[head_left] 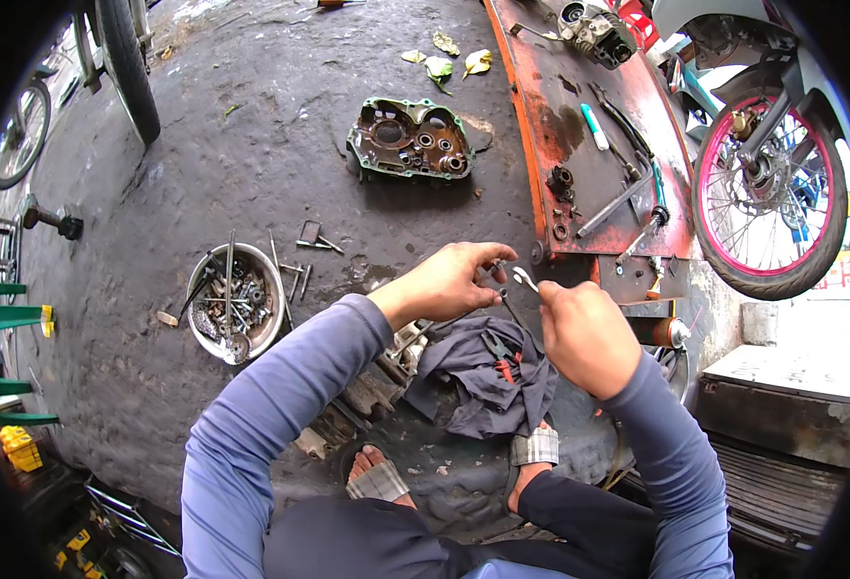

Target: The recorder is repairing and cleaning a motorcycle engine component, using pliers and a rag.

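My left hand [449, 280] is closed, its fingertips around a small dark metal piece [495, 272] that is partly hidden. Just to its right my right hand [582, 340] grips a silver wrench [524, 278], its head beside my left fingertips. A dark metal rod [515, 307] is under my hands. Below lies a crumpled grey cloth [459, 391] with red-handled pliers [502, 362] on it, beside some light metal parts [405, 347]. A white bowl [275, 307] of bolts and small parts sits to the left. An engine casing [409, 138] stands farther forward on the dark ground.
An orange metal bench [531, 154] holds an engine part [589, 34], tools and a marker. A pink-rimmed motorcycle wheel [763, 261] is at right, with a spray can [658, 332] lower down. Tyres [140, 106], a heavy hammer-like tool [54, 220] and green plastic furniture [5, 317] are at left.
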Tool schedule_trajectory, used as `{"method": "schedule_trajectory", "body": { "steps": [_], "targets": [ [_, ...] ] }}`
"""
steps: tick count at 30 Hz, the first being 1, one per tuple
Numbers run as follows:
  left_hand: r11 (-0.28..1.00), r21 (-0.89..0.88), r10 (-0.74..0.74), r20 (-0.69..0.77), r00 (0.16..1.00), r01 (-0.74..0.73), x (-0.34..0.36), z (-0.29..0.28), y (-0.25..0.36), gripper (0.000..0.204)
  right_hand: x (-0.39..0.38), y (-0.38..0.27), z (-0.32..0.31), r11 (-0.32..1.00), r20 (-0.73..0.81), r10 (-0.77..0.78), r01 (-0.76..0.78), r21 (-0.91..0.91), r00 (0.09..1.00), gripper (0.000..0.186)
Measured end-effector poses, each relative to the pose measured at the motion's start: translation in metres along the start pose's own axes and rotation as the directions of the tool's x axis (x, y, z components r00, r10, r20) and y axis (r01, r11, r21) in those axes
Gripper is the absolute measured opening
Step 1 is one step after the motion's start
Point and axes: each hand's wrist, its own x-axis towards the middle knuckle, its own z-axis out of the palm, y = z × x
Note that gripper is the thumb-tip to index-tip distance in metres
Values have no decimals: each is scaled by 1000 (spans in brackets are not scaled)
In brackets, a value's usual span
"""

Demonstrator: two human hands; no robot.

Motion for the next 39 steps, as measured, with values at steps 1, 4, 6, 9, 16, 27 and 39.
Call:
{"method": "schedule_trajectory", "body": {
  "steps": [1,4,6,9,16,27,39],
  "targets": [
    [990,-111,-81,16,997,83,2,3,-1,58,4,0,5,1000,-13,6,-6,-2,1000,15],
    [931,-319,-186,-1,983,176,4,10,0,45,15,1,11,999,17,-9,9,-35,1000,17],
    [929,-317,-208,-22,978,191,5,12,3,41,22,8,18,999,38,-10,12,-41,999,16],
    [931,-315,-215,-62,975,185,6,16,0,36,33,8,20,992,117,-64,76,-101,991,15],
    [952,-252,-222,-173,960,175,3,17,0,22,107,-32,-21,957,565,-68,214,-195,822,19],
    [999,-50,-31,-328,944,15,-20,15,-11,22,124,-46,-2,872,693,-45,366,-324,719,18],
    [504,764,-51,-440,896,404,-170,64,14,83,49,-7,16,945,41,-305,308,-106,951,9]
  ]
}}
